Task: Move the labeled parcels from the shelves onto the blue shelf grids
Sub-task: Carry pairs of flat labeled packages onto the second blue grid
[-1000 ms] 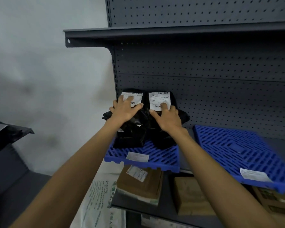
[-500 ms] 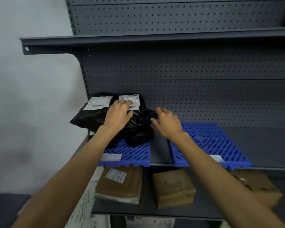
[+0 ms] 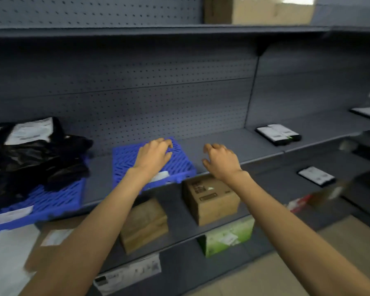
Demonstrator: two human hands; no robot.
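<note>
While the black labeled parcels rest on the blue grid left of both hands, the left hand hovers over a bare second grid, the right hand beside it; both grips released, holding nothing, probably reaching for more parcels.

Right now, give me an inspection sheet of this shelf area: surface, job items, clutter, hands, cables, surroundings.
Surface: grey metal shelf with a perforated back panel.
Job's things: black labeled parcels piled on the left blue grid; the middle blue grid holds no parcel; flat labeled parcels lie on the bare shelf further right.
Clutter: cardboard boxes on the shelf below; a green box lower still.
Hands: left hand over the middle grid, empty; right hand beside it over bare shelf, fingers curled, empty.
Cables: nothing seen.
Surroundings: another shelf unit to the right, a pale floor; the picture is motion-blurred.
</note>
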